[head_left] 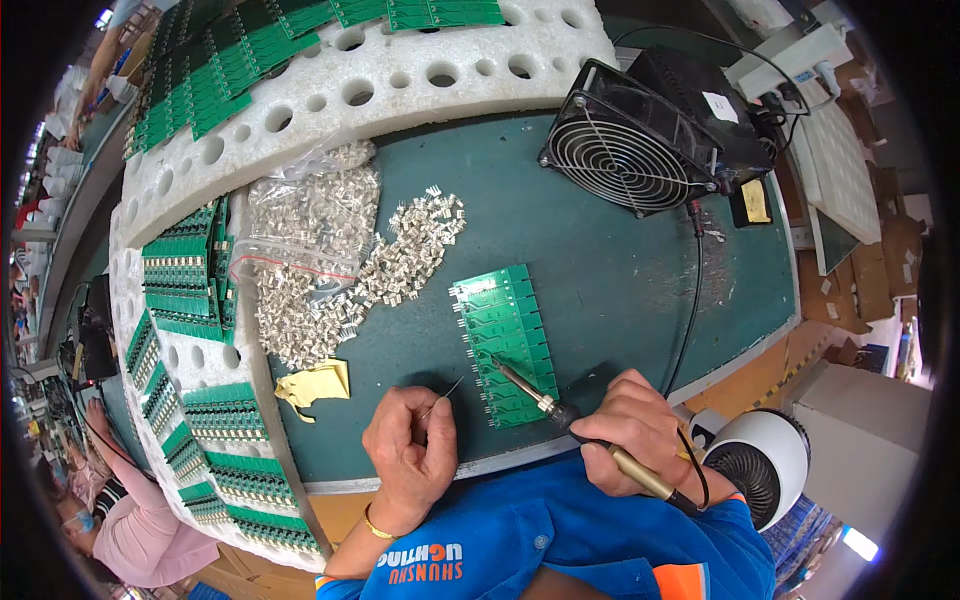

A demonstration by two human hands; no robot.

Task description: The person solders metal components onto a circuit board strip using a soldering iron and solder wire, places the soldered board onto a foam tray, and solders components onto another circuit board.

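Note:
A green circuit board panel [508,345] lies on the dark green bench mat, with pins or small connectors along its left edge. My right hand [633,430] is closed around a soldering iron [540,398], whose tip rests at or just over the panel's left half; contact is too fine to tell. Left of the panel, my left hand [412,440] pinches a thin solder wire [454,386] that points toward the board, its end apart from the iron's tip. Small white connectors [410,250] are heaped beyond my left hand, spilling beside a clear plastic bag [315,205] full of them.
A black fan [628,150] stands at the back right, near a yellow sponge [755,201] in a holder. White foam trays [440,75] with circuit boards [225,411] line the back and left. Yellow paper [315,385] lies by the connectors. The iron's cable [694,300] crosses the right side.

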